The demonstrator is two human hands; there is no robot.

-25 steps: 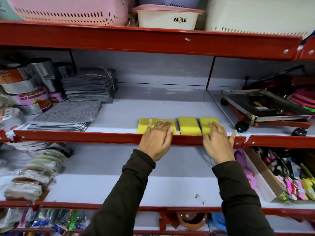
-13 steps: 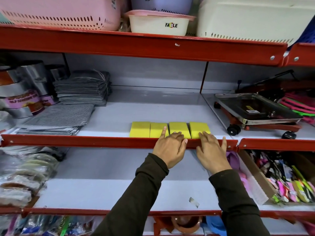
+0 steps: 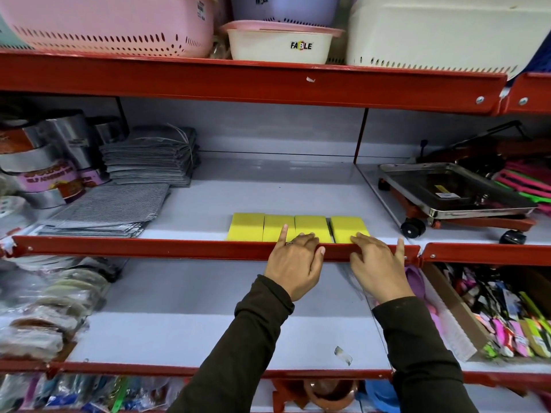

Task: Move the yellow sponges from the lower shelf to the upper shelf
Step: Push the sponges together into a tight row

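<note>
Several yellow sponges point(image 3: 247, 226) lie side by side in a row at the front of the upper shelf point(image 3: 268, 192), just behind its red lip point(image 3: 179, 248). My left hand point(image 3: 295, 263) rests over the lip, fingers spread, its index fingertip touching the second sponge. My right hand point(image 3: 377, 263) also lies on the lip, fingers apart, touching the front of the rightmost sponge point(image 3: 347, 228). Neither hand holds anything. The lower shelf point(image 3: 185, 332) below my hands shows a bare white surface in the middle.
Grey cloth stacks point(image 3: 152, 156) and tape rolls point(image 3: 44, 174) fill the upper shelf's left. A steel tray on a wheeled red trolley point(image 3: 447, 195) stands at right. Plastic baskets point(image 3: 280, 43) sit on the top shelf. A cardboard box of colourful items point(image 3: 507, 317) occupies the lower right.
My left hand slid right along the row, uncovering the left sponges. The sponges now sit closer together in an even row. The right hand stayed at the rightmost sponge.
</note>
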